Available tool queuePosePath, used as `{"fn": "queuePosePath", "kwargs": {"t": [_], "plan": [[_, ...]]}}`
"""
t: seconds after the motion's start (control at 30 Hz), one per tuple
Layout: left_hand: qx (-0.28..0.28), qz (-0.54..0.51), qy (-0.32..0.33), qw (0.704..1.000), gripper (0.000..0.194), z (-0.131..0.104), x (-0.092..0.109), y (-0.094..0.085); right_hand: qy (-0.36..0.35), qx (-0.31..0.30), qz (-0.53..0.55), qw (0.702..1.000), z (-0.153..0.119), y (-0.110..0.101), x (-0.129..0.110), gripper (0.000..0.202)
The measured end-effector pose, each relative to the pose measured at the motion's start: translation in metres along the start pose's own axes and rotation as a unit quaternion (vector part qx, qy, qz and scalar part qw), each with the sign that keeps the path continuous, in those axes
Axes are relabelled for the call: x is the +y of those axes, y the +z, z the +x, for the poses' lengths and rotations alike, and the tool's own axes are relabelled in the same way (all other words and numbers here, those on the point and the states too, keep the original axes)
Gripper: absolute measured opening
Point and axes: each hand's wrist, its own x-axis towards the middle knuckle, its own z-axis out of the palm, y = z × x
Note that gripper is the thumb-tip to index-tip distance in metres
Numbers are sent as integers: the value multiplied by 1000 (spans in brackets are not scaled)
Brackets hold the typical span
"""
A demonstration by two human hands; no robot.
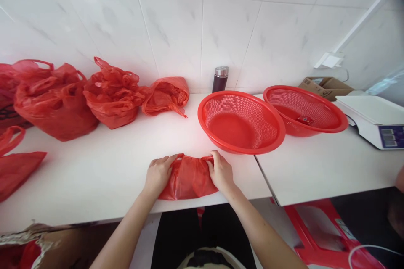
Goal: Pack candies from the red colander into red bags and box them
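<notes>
A red plastic bag (192,180) lies at the front edge of the white table, its top gathered between my two hands. My left hand (159,174) pinches the bag's upper left corner. At the upper right corner, my right hand (221,171) has its thumb and fingers closed on the plastic. What the bag contains is hidden. Just behind my right hand stands a red plastic colander (233,128), with no items visible inside.
A second red colander (328,113) holds a small red packet (305,120). Right of it are a cardboard box (328,87) and a scale (372,111). A dark flask (220,79) stands by the wall. Several red bags (59,105) line the left. Below is a red stool (315,227).
</notes>
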Motion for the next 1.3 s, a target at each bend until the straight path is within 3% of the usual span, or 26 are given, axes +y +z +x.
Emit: {"fn": "queuePosePath", "kwargs": {"t": [0.37,0.53,0.7,0.9,1.03,1.17,1.3], "plan": [[8,5,-6,1000,50,-2,-4,6,-2,-6,-48,999,1,-1,3,13],[-3,-42,-43,998,47,-2,1,-4,0,1,-49,999,-1,-1,4,14],[0,-109,-113,988,39,8,28,-18,-2,-1,-38,999,-2,-1,3,13],[44,-181,-133,973,40,11,64,3,3,-3,-23,1000,-3,-5,0,13],[58,-300,-142,942,32,4,51,1,1,-34,22,999,-14,-24,-4,21],[83,-435,-181,878,39,-4,29,-19,43,-102,110,988,-26,-51,-12,25],[133,-522,-196,819,39,-11,26,-37,66,-130,180,973,-30,-75,-33,32]]}}
